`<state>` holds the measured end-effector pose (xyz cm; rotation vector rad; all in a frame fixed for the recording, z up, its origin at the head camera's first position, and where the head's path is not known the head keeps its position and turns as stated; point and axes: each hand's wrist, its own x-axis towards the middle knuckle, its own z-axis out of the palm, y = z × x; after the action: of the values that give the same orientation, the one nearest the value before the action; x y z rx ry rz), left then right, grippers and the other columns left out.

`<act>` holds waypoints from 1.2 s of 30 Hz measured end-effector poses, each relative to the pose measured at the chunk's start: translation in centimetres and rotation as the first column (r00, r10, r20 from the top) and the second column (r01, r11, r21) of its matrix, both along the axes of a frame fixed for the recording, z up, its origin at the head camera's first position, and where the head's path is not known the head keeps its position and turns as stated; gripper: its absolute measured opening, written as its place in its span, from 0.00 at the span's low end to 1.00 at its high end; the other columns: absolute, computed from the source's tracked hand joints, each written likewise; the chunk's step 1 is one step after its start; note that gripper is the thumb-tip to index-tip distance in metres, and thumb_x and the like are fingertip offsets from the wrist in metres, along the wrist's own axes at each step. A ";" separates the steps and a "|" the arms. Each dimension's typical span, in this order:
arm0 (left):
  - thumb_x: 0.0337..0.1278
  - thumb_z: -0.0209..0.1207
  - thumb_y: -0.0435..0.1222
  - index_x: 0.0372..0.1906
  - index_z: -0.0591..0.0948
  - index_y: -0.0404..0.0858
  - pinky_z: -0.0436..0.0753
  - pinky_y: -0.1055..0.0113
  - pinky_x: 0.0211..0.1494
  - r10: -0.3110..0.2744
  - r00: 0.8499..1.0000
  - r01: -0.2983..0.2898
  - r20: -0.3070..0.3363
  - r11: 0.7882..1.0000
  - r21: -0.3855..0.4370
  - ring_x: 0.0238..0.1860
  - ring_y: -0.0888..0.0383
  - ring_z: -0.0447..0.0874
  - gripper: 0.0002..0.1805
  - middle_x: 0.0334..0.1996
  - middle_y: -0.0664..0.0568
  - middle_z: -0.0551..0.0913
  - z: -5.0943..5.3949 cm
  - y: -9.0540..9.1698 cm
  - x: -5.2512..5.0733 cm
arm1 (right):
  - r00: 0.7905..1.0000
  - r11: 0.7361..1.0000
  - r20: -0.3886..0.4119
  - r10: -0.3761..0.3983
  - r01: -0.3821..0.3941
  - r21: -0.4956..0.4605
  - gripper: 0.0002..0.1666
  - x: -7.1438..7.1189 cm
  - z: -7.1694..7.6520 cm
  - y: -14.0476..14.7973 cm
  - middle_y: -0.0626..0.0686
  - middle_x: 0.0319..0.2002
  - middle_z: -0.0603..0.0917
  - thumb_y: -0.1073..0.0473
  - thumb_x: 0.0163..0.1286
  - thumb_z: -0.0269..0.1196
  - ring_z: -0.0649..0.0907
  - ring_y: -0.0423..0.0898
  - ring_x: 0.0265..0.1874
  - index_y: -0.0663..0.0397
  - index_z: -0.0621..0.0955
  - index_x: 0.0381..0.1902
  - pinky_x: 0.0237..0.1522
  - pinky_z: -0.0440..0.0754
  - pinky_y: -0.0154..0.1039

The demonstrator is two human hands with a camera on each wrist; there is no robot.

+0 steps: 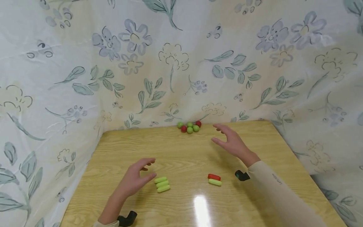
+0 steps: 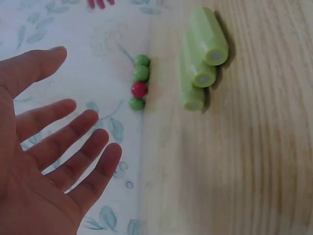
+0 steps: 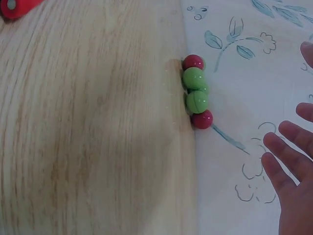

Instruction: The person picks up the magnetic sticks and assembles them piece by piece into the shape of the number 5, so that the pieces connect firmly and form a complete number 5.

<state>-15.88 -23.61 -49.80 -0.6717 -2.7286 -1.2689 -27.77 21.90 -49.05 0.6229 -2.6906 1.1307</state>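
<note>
My left hand (image 1: 135, 180) hovers over the table's left part with fingers spread and nothing in its grasp. Just right of its thumb, three light green rods (image 1: 162, 184) lie side by side; their ends show grey dots in the left wrist view, where the left hand (image 2: 54, 152) appears palm up front. Over the right part, my right hand (image 1: 233, 142) is held above the wood, relaxed and holding nothing. Below it lie a red rod (image 1: 214, 177) and a light green rod (image 1: 215, 182), side by side. A cluster of green balls (image 1: 189, 130) and two red balls (image 1: 183, 129) sits at the back edge.
The wooden table (image 1: 181, 157) has a floral cloth (image 1: 181, 63) hanging behind it and along its sides. Light glares off the front middle of the tabletop. A black wrist device (image 1: 242, 175) juts out by the right sleeve, another (image 1: 128, 218) by the left wrist.
</note>
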 end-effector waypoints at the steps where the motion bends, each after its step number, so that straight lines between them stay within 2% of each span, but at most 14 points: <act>1: 0.68 0.74 0.35 0.72 0.80 0.39 0.85 0.48 0.60 -0.004 1.000 0.003 0.015 1.000 0.004 0.62 0.38 0.82 0.29 0.64 0.44 0.84 -0.2 0.0 0.0 | 1.000 1.000 0.005 -0.002 0.002 -0.002 0.41 -0.1 -0.2 -0.1 0.57 0.75 0.75 0.45 0.78 0.71 0.78 0.59 0.68 0.52 0.71 0.81 0.67 0.76 0.65; 5: 0.70 0.73 0.34 0.70 0.81 0.37 0.85 0.47 0.61 -0.014 0.998 0.013 0.069 1.000 0.010 0.62 0.38 0.82 0.27 0.64 0.44 0.84 -1.0 0.1 -0.2 | 1.000 1.000 0.027 -0.006 0.006 -0.007 0.40 -0.1 -0.4 -0.3 0.58 0.75 0.75 0.46 0.78 0.71 0.78 0.60 0.68 0.52 0.72 0.81 0.67 0.75 0.66; 12: 0.71 0.71 0.31 0.66 0.82 0.31 0.85 0.47 0.60 -0.044 0.989 0.034 0.138 0.997 0.072 0.61 0.38 0.82 0.23 0.61 0.39 0.85 -2.0 0.2 -0.5 | 0.999 1.000 0.048 -0.005 0.005 -0.007 0.41 -0.7 -0.6 -0.3 0.58 0.75 0.75 0.45 0.79 0.70 0.78 0.62 0.68 0.52 0.71 0.81 0.69 0.74 0.65; 18: 0.72 0.71 0.35 0.64 0.85 0.34 0.86 0.54 0.56 -0.053 0.978 0.050 0.200 0.999 0.021 0.56 0.44 0.84 0.20 0.58 0.45 0.87 -2.5 -0.1 -0.3 | 0.999 0.999 0.042 0.032 -0.031 -0.038 0.42 -1.3 -1.2 -1.0 0.60 0.74 0.76 0.43 0.79 0.70 0.78 0.60 0.68 0.54 0.70 0.81 0.69 0.75 0.63; 24: 0.74 0.69 0.35 0.59 0.87 0.35 0.86 0.58 0.53 -0.110 0.963 0.109 0.245 0.994 0.017 0.51 0.48 0.85 0.15 0.53 0.47 0.88 -2.9 -0.2 -0.3 | 0.998 0.997 0.059 0.032 -0.028 -0.066 0.42 -1.5 -1.6 -1.7 0.61 0.73 0.76 0.48 0.78 0.71 0.79 0.60 0.67 0.54 0.69 0.82 0.69 0.76 0.61; 30: 0.74 0.68 0.35 0.58 0.88 0.36 0.86 0.61 0.52 -0.141 0.954 0.148 0.265 0.989 -0.006 0.51 0.50 0.87 0.13 0.53 0.49 0.89 -3.3 -0.2 -0.3 | 0.996 0.997 0.085 0.024 -0.019 -0.069 0.41 -2.0 -2.4 -2.1 0.60 0.73 0.77 0.49 0.79 0.70 0.79 0.59 0.67 0.54 0.68 0.83 0.69 0.76 0.61; 36: 0.74 0.68 0.31 0.56 0.89 0.38 0.85 0.61 0.50 -0.123 0.962 0.138 0.245 0.990 -0.043 0.49 0.53 0.87 0.11 0.51 0.52 0.89 -3.6 0.1 -0.5 | 0.996 0.997 0.084 0.028 -0.022 -0.075 0.41 -2.6 -2.8 -2.2 0.61 0.72 0.77 0.46 0.81 0.67 0.79 0.60 0.67 0.56 0.68 0.83 0.69 0.76 0.59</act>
<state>-16.36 -23.54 -53.42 -0.7609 -2.9729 -1.3865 -30.40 19.69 -51.90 0.6113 -2.7039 1.2847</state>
